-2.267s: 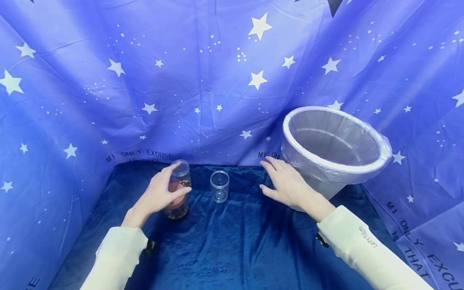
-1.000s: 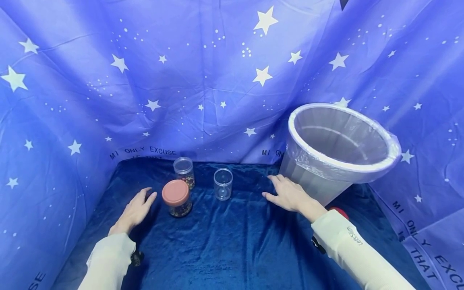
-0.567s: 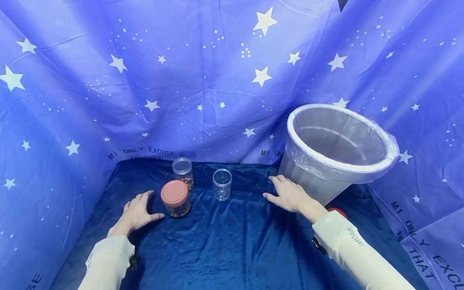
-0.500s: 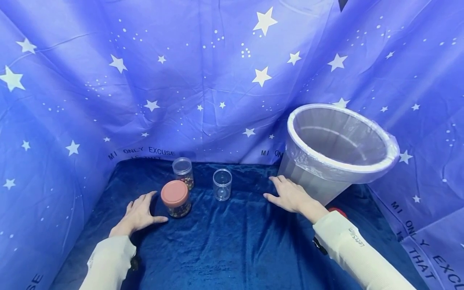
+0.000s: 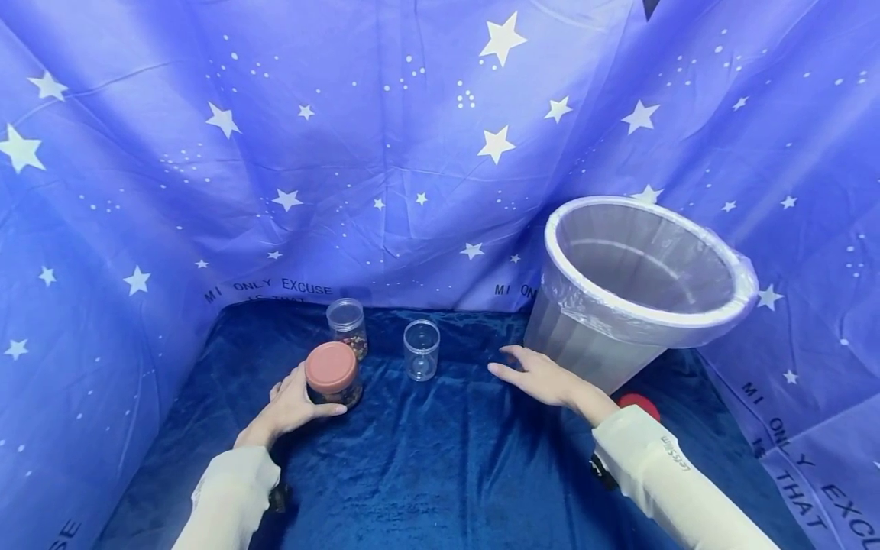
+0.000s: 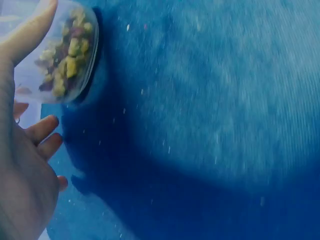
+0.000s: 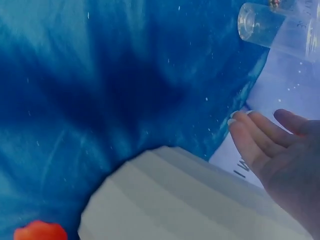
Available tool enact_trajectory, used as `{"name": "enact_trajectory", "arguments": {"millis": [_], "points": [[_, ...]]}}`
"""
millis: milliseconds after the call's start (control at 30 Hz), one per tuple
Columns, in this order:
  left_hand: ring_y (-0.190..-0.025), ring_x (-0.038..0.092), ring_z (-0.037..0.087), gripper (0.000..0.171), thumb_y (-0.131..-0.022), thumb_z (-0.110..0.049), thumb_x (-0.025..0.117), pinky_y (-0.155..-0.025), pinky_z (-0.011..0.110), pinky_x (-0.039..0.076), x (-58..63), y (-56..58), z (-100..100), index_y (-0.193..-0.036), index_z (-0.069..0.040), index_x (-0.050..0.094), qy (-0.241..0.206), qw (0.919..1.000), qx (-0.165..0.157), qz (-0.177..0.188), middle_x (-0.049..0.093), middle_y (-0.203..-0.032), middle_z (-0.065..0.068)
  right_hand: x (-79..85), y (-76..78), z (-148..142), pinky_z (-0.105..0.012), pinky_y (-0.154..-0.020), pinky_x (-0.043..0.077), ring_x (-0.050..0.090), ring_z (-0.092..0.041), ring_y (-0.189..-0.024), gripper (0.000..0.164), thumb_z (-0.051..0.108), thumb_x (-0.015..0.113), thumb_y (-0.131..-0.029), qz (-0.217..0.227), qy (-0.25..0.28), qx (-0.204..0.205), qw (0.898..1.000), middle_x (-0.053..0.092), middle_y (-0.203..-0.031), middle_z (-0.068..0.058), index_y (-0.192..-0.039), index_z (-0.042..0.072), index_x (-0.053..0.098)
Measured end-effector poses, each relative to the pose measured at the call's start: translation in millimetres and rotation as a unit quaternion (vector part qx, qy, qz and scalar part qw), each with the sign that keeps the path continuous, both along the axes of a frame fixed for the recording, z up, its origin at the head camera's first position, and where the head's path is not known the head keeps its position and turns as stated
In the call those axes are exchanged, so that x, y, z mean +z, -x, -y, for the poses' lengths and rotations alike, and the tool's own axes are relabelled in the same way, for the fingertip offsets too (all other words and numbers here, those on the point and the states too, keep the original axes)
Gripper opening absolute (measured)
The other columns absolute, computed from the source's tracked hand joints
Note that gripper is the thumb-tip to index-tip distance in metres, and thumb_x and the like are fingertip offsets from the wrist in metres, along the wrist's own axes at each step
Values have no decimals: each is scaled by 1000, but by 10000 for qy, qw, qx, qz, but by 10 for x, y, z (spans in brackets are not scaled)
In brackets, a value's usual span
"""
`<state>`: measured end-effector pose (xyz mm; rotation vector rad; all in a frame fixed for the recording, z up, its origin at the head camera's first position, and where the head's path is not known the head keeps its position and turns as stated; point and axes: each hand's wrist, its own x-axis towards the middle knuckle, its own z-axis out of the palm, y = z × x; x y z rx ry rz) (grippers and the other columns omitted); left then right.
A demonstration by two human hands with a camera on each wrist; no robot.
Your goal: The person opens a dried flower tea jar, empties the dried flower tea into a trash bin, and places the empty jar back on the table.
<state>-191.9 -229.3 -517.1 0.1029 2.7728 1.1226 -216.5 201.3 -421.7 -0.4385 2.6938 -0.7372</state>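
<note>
My left hand (image 5: 292, 405) is at a round clear jar (image 6: 70, 57) with a pink lid (image 5: 331, 367) and a mix of yellowish and dark red bits inside. Its thumb lies along the jar's near side and the index finger is round the far side; the other fingers are bent beside it in the left wrist view. Just behind stands a lidless clear jar (image 5: 351, 336), partly filled with bits. To the right is a bare clear jar (image 5: 422, 359). My right hand (image 5: 543, 378) holds nothing, fingers extended, beside the bin (image 5: 584, 336).
The tall light bin, lined with clear plastic over its rim, stands at the back right. A red round object (image 5: 641, 406) shows by its base, partly behind the right sleeve. Dark blue cloth (image 5: 412, 466) covers the table; a starry curtain (image 5: 385, 153) encloses it.
The left hand drew away from the jars, spread its fingers, then came right to the pink-lidded jar. The right hand shifted slightly down and left from the bin.
</note>
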Motion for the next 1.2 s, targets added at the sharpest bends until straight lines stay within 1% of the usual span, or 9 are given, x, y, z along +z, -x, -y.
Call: {"name": "enact_trajectory", "arguments": {"millis": [167, 267, 367, 433, 533, 667, 900, 1033, 1200], "points": [[-144, 26, 48, 114, -69, -44, 87, -108, 71, 8, -66, 7, -26, -155, -11, 20, -497, 9987, 113, -84, 33, -155, 23, -96, -31, 19, -53, -108, 40, 50, -38, -132, 72, 56, 47, -98, 391, 152, -191, 9989, 55, -140, -21, -147, 3, 42], [-144, 29, 44, 116, -69, -41, 88, -111, 70, 12, -87, 10, -35, -156, -13, 17, -706, 9973, 202, -2, 35, -155, 21, -128, -42, 19, -55, -108, 39, 49, -39, -133, 71, 54, 47, -98, 356, 130, -110, 9992, 54, -141, -23, -146, 1, 42], [-144, 33, 42, 117, -69, -39, 89, -114, 67, 21, -89, 10, -51, -157, -15, 16, -882, 9956, 292, 113, 37, -155, 19, -147, -50, 23, -55, -110, 38, 47, -41, -134, 69, 50, 50, -98, 265, 110, 3, 9996, 50, -144, -25, -145, -2, 42], [-143, 36, 41, 116, -69, -38, 89, -113, 65, 27, -85, 10, -62, -157, -15, 16, -932, 9950, 315, 148, 38, -155, 18, -155, -56, 25, -56, -108, 39, 50, -42, -132, 68, 45, 52, -98, 183, 89, 146, 9997, 48, -145, -27, -144, -4, 42], [-142, 38, 41, 115, -68, -34, 90, -114, 63, 29, -74, 7, -88, -156, -13, 18, -1029, 9940, 353, 130, 39, -153, 20, -166, -63, 30, -55, -105, 42, 55, -42, -126, 66, 41, 54, -98, 114, 58, 272, 9995, 47, -145, -28, -144, -5, 42], [-139, 42, 42, 112, -69, -33, 89, -112, 62, 32, -44, 4, -138, -154, -8, 21, -995, 9944, 347, 17, 42, -150, 22, -169, -63, 31, -55, -104, 43, 56, -42, -124, 66, 40, 55, -98, 80, 36, 282, 9996, 48, -144, -28, -144, -4, 41], [-129, 52, 41, 103, -68, -38, 89, -107, 60, 38, -29, 33, -229, -146, -4, 33, -299, 9970, 317, -634, 52, -141, 22, -150, -73, 35, -59, -112, 33, 39, -43, -140, 82, 54, 61, -91, 150, -37, 235, 9996, 42, -150, -25, -148, 0, 38], [-127, 53, 41, 99, -66, -31, 91, -106, 59, 39, -44, 33, -271, -143, -1, 37, -368, 9943, 223, -977, 53, -137, 24, -149, -80, 40, -60, -113, 32, 37, -43, -141, 84, 54, 63, -89, 128, 32, 306, 9994, 40, -151, -25, -148, 1, 37], [-126, 53, 43, 99, -65, -28, 91, -104, 59, 41, -7, 18, -313, -144, 1, 37, -300, 9932, 63, -1119, 53, -137, 25, -127, -54, 20, -59, -115, 30, 35, -43, -143, 85, 55, 62, -90, 0, 69, 267, 9996, 39, -152, -26, -149, 0, 36]]}}
